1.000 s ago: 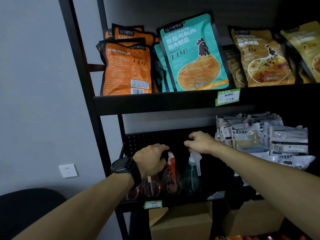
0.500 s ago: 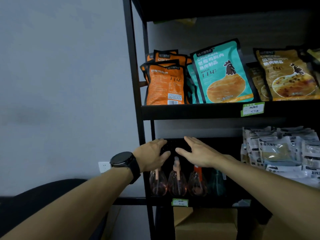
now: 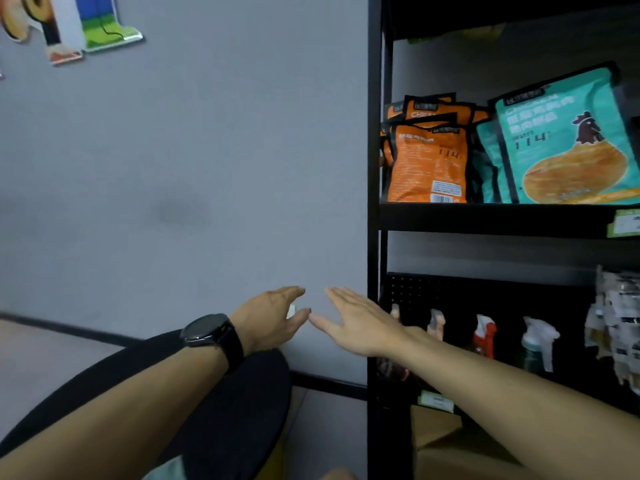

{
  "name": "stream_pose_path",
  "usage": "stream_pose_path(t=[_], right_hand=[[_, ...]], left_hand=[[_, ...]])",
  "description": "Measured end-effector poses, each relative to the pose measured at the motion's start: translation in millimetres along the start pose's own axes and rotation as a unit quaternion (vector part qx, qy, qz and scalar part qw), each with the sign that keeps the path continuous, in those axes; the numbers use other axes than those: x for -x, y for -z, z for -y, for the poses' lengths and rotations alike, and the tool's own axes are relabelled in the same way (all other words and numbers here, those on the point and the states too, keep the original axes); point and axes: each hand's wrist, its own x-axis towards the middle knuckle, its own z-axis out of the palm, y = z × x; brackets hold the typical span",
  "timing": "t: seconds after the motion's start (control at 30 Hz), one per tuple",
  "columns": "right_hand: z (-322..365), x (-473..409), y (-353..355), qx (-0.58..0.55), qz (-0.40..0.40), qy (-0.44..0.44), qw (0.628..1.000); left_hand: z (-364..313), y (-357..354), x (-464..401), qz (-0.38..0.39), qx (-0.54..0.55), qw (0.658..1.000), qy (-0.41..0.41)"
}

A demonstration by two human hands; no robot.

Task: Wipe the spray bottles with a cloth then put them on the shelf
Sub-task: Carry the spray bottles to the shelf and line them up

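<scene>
Grey wall fills the left, and beside it the black shelf (image 3: pixel 374 237) is seen. On its lower board, near the left post, the spray bottles (image 3: pixel 485 336) are lined up upright, four triggers showing. Both hands are held out before the wall, clear of the bottles: the left hand (image 3: pixel 268 320), a watch (image 3: pixel 211 332) on its wrist, is spread, nothing gripped; the right hand (image 3: pixel 360 322) is likewise flat-fingered and empty. Orange packets (image 3: pixel 427 164) and a teal packet (image 3: pixel 564 143) are stacked on the board above.

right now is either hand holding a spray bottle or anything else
Nothing is held. The left hand and right hand are both open with fingers straight, out in front of the wall, left of the shelf. The spray bottles stand untouched on the lower shelf.
</scene>
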Motion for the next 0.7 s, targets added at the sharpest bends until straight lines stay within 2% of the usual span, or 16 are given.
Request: stream_pose_path(t=[0.33,0.7], right_hand=[[71.5,-53.6,-58.2,-0.032,0.045,0.073,0.996],[150.3,-97.7,-157.8,-0.03,0.156,0.156,0.975]], left_hand=[[95.6,2.0,58.2,-0.003,-0.004,0.994,0.112],[193.2,-41.8,119.8,0.016,0.019,0.977,0.214]])
